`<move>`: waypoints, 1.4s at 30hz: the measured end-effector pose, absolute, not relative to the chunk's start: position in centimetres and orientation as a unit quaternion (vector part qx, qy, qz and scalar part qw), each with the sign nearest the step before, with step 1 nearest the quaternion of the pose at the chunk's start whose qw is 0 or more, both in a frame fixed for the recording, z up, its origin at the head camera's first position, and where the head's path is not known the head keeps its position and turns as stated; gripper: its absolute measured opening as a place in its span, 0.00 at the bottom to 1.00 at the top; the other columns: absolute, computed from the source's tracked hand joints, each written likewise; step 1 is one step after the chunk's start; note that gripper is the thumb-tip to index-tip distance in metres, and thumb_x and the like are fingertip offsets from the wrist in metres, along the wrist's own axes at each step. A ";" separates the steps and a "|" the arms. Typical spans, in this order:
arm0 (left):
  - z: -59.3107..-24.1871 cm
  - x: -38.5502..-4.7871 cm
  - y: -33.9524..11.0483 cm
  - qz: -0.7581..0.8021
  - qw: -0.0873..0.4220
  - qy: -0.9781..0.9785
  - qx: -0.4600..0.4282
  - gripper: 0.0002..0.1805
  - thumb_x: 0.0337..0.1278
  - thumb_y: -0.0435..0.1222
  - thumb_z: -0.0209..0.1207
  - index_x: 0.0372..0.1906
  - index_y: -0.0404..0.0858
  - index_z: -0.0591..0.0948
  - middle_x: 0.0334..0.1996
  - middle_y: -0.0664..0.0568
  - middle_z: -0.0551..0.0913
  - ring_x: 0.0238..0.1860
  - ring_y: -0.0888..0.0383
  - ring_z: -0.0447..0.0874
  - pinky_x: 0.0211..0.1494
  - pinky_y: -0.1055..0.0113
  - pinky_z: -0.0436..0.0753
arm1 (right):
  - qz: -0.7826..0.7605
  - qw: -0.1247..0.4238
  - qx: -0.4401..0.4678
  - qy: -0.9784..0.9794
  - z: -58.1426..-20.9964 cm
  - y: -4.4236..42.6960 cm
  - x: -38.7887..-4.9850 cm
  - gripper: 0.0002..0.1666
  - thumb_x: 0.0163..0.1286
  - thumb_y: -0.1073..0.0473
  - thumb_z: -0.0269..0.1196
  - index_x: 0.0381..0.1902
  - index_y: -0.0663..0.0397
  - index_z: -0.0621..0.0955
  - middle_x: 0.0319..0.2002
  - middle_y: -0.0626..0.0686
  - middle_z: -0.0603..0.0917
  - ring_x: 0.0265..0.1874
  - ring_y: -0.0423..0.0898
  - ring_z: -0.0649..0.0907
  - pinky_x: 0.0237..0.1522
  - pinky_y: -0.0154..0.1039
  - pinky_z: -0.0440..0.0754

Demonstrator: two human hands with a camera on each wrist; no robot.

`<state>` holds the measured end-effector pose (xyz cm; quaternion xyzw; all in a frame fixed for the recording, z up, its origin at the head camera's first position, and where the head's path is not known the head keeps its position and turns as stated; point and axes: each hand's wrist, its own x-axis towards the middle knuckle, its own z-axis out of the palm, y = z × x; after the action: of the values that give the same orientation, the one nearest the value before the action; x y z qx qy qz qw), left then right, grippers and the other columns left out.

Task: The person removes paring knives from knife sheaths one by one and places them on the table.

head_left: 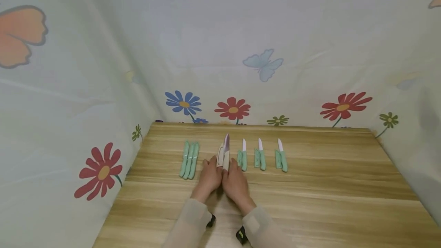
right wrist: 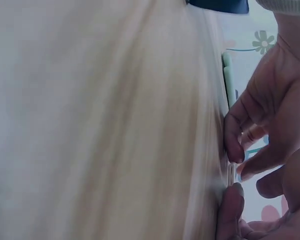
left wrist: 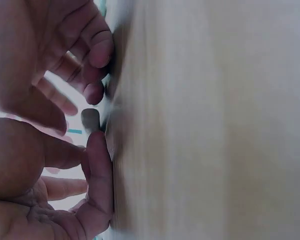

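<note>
In the head view, a knife with a white handle (head_left: 226, 160) and a bare pointed blade (head_left: 226, 142) lies on the table, its tip facing the wall. Close along its left side is a white knife sheath (head_left: 220, 155). My left hand (head_left: 211, 175) holds the sheath's near end between thumb and fingers. With the thumb and fingers of my right hand (head_left: 236, 182), I grip the near end of the handle. Both hands touch the tabletop. The handle's butt (left wrist: 90, 120) shows between the hands in the left wrist view.
Left of my hands lie several-coloured-free green sheathed knives (head_left: 188, 160), three side by side. To the right, three green-handled knives (head_left: 262, 160) lie with bare blades, each beside its green sheath (head_left: 257, 158). A flower-printed curtain (head_left: 293, 68) borders the wooden table (head_left: 327, 198).
</note>
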<state>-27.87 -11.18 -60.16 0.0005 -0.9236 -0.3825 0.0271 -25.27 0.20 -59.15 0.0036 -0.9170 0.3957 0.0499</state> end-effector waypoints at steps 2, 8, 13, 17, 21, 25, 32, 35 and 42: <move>-60.3 -27.3 -11.7 -0.394 0.027 -0.919 -0.003 0.27 0.73 0.33 0.54 0.72 0.29 0.69 0.53 0.32 0.73 0.44 0.45 0.76 0.51 0.48 0.82 | 0.421 0.051 0.001 -0.906 -59.2 0.1 -24.9 0.30 0.77 0.58 0.59 0.71 0.67 0.68 0.56 0.72 0.82 0.53 0.67 0.84 0.51 0.63 0.82; -60.4 -25.6 -12.6 -0.414 0.024 -0.910 -0.005 0.30 0.72 0.34 0.56 0.74 0.27 0.66 0.52 0.33 0.74 0.48 0.43 0.78 0.57 0.45 0.81 | 0.465 0.032 -0.004 -0.885 -59.0 -0.2 -23.8 0.20 0.75 0.59 0.60 0.59 0.65 0.73 0.32 0.58 0.83 0.33 0.53 0.82 0.33 0.49 0.79; -60.2 -24.4 -13.5 -0.437 0.016 -0.899 0.002 0.29 0.70 0.31 0.56 0.73 0.29 0.68 0.52 0.34 0.76 0.51 0.43 0.81 0.57 0.46 0.82 | 0.528 -0.015 0.026 -0.849 -58.6 -0.8 -22.9 0.13 0.77 0.60 0.57 0.52 0.64 0.77 0.36 0.56 0.85 0.32 0.46 0.80 0.33 0.42 0.79; -59.7 -23.5 -14.3 -0.452 0.030 -0.891 0.006 0.27 0.69 0.29 0.56 0.71 0.28 0.71 0.54 0.34 0.81 0.54 0.40 0.83 0.58 0.44 0.82 | 0.628 -0.090 0.030 -0.773 -58.3 -1.3 -22.4 0.18 0.79 0.61 0.53 0.57 0.70 0.77 0.42 0.62 0.86 0.32 0.48 0.84 0.34 0.44 0.85; -59.0 -23.0 -15.2 -0.441 0.091 -0.892 0.030 0.22 0.71 0.30 0.55 0.66 0.30 0.76 0.52 0.38 0.84 0.53 0.41 0.85 0.57 0.45 0.82 | 0.692 -0.138 0.027 -0.708 -57.7 -2.0 -22.2 0.23 0.80 0.63 0.52 0.63 0.75 0.74 0.46 0.67 0.86 0.39 0.51 0.87 0.40 0.47 0.89; -58.3 -22.9 -15.8 -0.411 0.147 -0.898 0.059 0.20 0.72 0.30 0.54 0.64 0.29 0.79 0.54 0.36 0.84 0.55 0.38 0.84 0.57 0.42 0.81 | 0.721 -0.155 0.034 -0.675 -57.8 -2.9 -22.5 0.26 0.80 0.65 0.50 0.68 0.80 0.68 0.52 0.72 0.84 0.45 0.49 0.87 0.49 0.48 0.89; -58.3 -22.8 -16.3 -0.385 0.153 -0.908 0.063 0.20 0.71 0.29 0.54 0.63 0.23 0.78 0.60 0.28 0.80 0.62 0.30 0.78 0.65 0.38 0.77 | 0.741 -0.171 0.056 -0.647 -58.5 -4.0 -23.5 0.31 0.76 0.70 0.51 0.73 0.80 0.62 0.66 0.75 0.76 0.63 0.59 0.82 0.64 0.48 0.82; -58.5 -22.7 -16.3 -0.388 0.150 -0.907 0.060 0.21 0.70 0.28 0.54 0.62 0.22 0.78 0.59 0.28 0.80 0.62 0.30 0.78 0.66 0.38 0.76 | 0.725 -0.174 0.071 -0.663 -58.6 -4.3 -23.7 0.33 0.77 0.67 0.53 0.74 0.78 0.62 0.68 0.73 0.75 0.70 0.63 0.76 0.69 0.49 0.78; -58.8 -23.0 -16.3 -0.398 0.150 -0.902 0.071 0.20 0.69 0.30 0.56 0.62 0.25 0.78 0.55 0.29 0.82 0.58 0.30 0.80 0.61 0.38 0.78 | 0.709 -0.181 0.083 -0.677 -58.4 -4.5 -23.8 0.34 0.77 0.64 0.55 0.75 0.75 0.63 0.70 0.71 0.74 0.73 0.63 0.71 0.75 0.56 0.68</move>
<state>-23.04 -16.27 -58.81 0.0706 -0.9023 -0.3981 0.1497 -23.84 -4.51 -58.42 0.0831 -0.6769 0.7087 -0.1808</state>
